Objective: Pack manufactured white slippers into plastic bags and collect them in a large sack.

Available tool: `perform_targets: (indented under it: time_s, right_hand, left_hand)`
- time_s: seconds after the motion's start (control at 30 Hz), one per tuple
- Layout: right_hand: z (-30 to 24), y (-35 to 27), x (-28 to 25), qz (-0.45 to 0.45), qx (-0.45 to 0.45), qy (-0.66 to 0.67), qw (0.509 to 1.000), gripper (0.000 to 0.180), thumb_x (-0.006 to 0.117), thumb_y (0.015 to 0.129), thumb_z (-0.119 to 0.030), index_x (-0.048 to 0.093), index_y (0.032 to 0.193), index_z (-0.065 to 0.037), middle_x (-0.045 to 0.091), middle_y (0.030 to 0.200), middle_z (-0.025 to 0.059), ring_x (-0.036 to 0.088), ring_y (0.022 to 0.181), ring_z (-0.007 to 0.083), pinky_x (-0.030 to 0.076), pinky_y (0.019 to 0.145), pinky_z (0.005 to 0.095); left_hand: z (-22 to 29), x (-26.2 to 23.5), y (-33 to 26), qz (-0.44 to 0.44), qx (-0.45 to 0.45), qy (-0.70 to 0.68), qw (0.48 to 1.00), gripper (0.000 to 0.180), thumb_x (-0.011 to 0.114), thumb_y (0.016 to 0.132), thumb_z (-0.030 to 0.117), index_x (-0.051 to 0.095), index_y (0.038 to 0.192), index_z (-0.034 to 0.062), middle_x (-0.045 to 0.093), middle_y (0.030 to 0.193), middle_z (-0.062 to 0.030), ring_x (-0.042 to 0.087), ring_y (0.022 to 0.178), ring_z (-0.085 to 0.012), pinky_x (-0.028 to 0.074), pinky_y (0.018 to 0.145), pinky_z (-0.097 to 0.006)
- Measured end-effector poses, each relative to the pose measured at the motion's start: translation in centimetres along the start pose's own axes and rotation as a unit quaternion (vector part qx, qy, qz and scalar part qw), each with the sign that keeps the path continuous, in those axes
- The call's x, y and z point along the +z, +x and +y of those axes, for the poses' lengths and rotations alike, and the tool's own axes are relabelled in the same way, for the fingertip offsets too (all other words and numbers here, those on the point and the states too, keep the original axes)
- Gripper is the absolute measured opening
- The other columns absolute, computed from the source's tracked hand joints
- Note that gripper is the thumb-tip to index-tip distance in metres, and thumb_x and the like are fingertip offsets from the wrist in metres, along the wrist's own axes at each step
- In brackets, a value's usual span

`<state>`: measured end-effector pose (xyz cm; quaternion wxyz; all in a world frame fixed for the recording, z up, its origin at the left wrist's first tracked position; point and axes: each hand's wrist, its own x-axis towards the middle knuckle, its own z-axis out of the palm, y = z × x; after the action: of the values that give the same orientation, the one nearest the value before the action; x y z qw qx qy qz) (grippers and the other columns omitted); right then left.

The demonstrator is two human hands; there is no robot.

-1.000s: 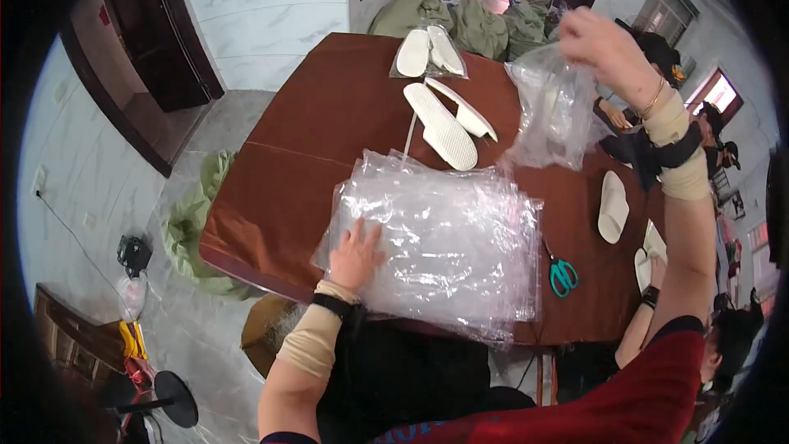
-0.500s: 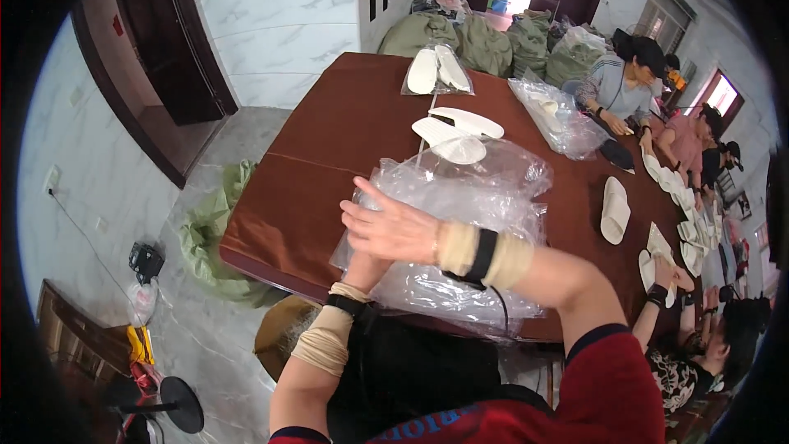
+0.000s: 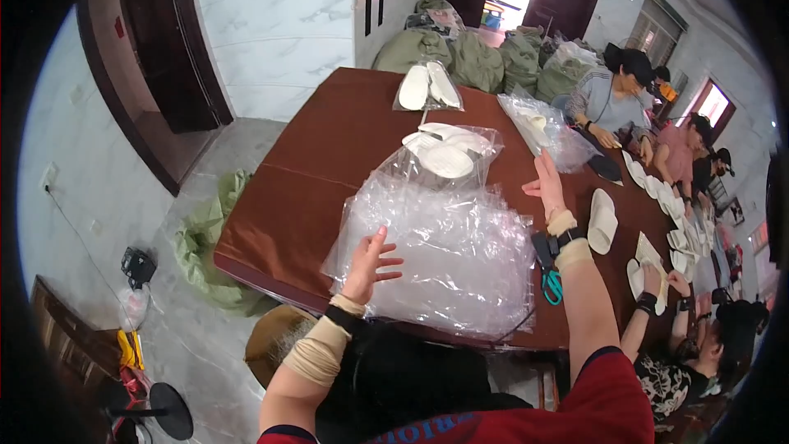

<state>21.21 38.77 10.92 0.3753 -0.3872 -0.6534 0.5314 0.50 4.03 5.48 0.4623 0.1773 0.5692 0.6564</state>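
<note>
the stack of clear crinkled plastic bags [image 3: 448,255] lies on the brown wooden table [image 3: 329,164], at its near edge. the left hand [image 3: 367,263] rests on the stack's near left corner, fingers spread. the right hand [image 3: 546,187] hovers open just past the stack's far right corner, holding nothing. to lift one bag cleanly, it seems best to pin the stack flat and peel only the top sheet. how many sheets overlap is hard to tell; teal-handled scissors [image 3: 549,278] right of the stack are partly hidden by the forearm.

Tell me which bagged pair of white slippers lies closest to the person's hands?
The bagged pair just beyond the stack of clear bags, in front of the right hand. The other bagged pair lies at the table's far end.
</note>
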Motion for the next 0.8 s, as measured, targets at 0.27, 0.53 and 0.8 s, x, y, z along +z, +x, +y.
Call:
perform_targets:
  time_s: [0.27,0.53,0.8]
  right_hand:
    - [0.1,6.8,6.9,-0.147,-0.035,-0.194,0.969,0.072,0.062,0.089,-0.037,0.031,0.149,-0.016,0.047,0.141,0.0108,0.065,0.076,0.0228,0.055,0.071,0.0312]
    - [3.6,4.0,12.5,-0.22,-0.175,-0.223,0.933,0.07,0.064,0.072,0.007,0.049,0.137,-0.015,0.048,0.123,0.016,0.056,0.1,0.0284,0.049,0.086,0.0314]
    - [-9.1,-8.9,9.1,-0.141,-0.339,-0.202,0.908,0.05,0.061,0.08,0.005,0.054,0.127,-0.009,0.042,0.127,0.0099,0.057,0.085,0.0147,0.05,0.073,0.0274]
  left_hand:
    - [-3.0,-0.5,3.4,0.021,-0.086,-0.017,0.996,0.087,0.055,0.084,0.068,0.03,0.146,0.0135,0.038,0.144,-0.0174,0.051,0.116,-0.0394,0.042,0.091,-0.055]
    - [-5.1,-1.3,3.4,-0.018,0.0,0.058,0.998,0.055,0.057,0.095,0.039,0.04,0.142,0.0143,0.037,0.143,-0.0068,0.041,0.126,-0.0231,0.042,0.094,-0.044]
    - [0.6,3.3,0.7,-0.063,0.087,-0.25,0.962,0.055,0.062,0.094,0.03,0.039,0.138,0.0074,0.047,0.135,-0.0115,0.051,0.12,-0.0237,0.049,0.093,-0.042]
